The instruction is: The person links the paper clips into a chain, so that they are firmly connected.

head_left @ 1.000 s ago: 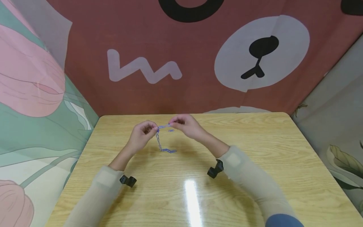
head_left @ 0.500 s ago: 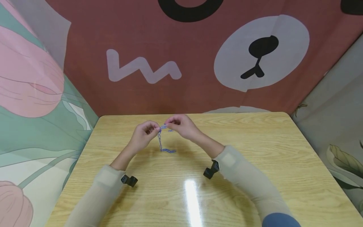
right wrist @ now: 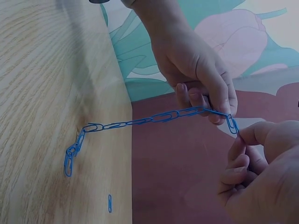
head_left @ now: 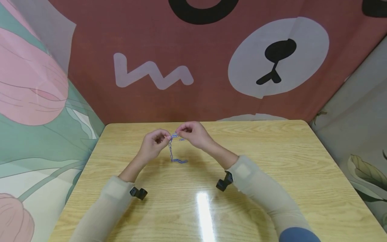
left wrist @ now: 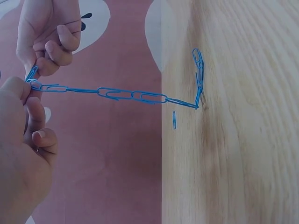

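A chain of linked blue paper clips (left wrist: 117, 94) hangs from the thumb and fingertips of my left hand (head_left: 152, 144), which pinches it near its top. The chain's lower end lies bent on the table. Opposite, my right hand (head_left: 196, 136) pinches the end of a blue paper clip (right wrist: 232, 123) between thumb and forefinger. That clip meets the chain's top clip right at the left fingertips in the right wrist view; I cannot tell whether the two are hooked together. Both hands are close together above the table's far half. The left thumb and fingers partly hide the top clips.
One loose blue paper clip (right wrist: 110, 203) lies on the wooden table (head_left: 272, 168), beyond the chain near the back edge. A printed cloth (head_left: 211, 97) hangs directly behind the table. Each sleeve carries a small black camera (head_left: 224, 181) at the wrist.
My right hand has moved left with its paper clip, closing the gap to the left hand, which shifted slightly right. Over the last half second both hands stay almost still.
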